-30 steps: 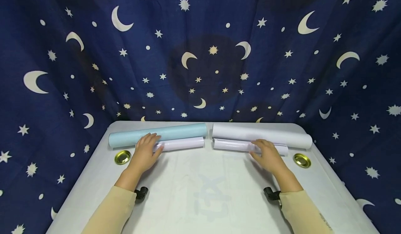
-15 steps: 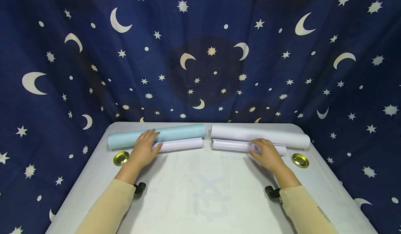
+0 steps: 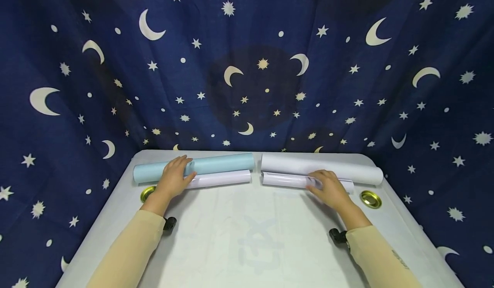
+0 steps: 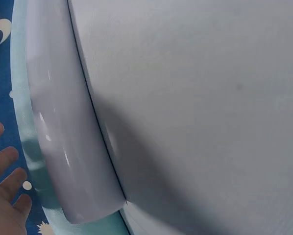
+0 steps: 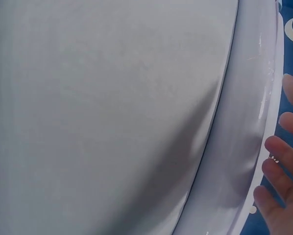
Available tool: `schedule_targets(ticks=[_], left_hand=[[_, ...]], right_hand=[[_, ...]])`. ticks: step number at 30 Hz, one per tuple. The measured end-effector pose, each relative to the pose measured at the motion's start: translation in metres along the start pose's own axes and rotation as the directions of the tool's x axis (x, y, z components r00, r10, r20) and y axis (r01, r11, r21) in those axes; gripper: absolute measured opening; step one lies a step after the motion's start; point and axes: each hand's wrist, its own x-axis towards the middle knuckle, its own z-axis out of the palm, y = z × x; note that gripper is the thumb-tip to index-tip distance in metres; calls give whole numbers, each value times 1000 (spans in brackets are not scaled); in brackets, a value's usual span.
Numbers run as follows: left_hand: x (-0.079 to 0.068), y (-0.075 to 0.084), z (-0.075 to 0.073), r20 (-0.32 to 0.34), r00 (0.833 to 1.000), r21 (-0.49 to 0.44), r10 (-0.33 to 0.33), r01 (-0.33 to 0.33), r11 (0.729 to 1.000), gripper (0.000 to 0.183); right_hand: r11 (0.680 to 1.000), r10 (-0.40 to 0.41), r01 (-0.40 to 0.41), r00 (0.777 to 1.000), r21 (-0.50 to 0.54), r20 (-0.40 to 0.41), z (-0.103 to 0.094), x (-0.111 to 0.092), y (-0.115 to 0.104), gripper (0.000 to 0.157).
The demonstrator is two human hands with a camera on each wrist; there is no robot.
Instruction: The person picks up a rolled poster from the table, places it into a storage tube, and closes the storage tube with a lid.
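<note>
My left hand [image 3: 173,178] hovers over the light blue roll [image 3: 224,163] and the left end of a shorter glossy pale roll [image 3: 220,179]. In the left wrist view its fingers [image 4: 4,164] are spread and hold nothing. On the right, my right hand [image 3: 329,189] hangs above another glossy pale roll [image 3: 283,179], lying in front of a thicker white roll [image 3: 301,166]. The right wrist view shows that hand's fingers [image 5: 279,176] loosely spread, gripping nothing. Part of each roll is hidden behind the hands.
Two small gold dishes lie on the white table [image 3: 239,228]: the left dish [image 3: 145,193], partly covered by my wrist, and the right dish [image 3: 371,199]. A dark blue curtain [image 3: 254,31] with moons and stars surrounds the table's back and sides.
My left hand has shifted a little to the left and away from me, uncovering more of the shorter left roll. The right hand stays nearly where it was, and the rolls lie unmoved.
</note>
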Motion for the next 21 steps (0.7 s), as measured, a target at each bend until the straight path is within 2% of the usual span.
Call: schedule_targets(ticks=[15, 21], left_hand=[[20, -10, -4, 48, 999, -71, -9, 13, 997, 61], [25, -14, -5, 95, 992, -90, -78, 87, 992, 62]], right_hand=[[1000, 27, -27, 999, 1, 16, 1, -1, 7, 44], [1000, 24, -24, 1000, 12, 19, -1, 1, 8, 43]])
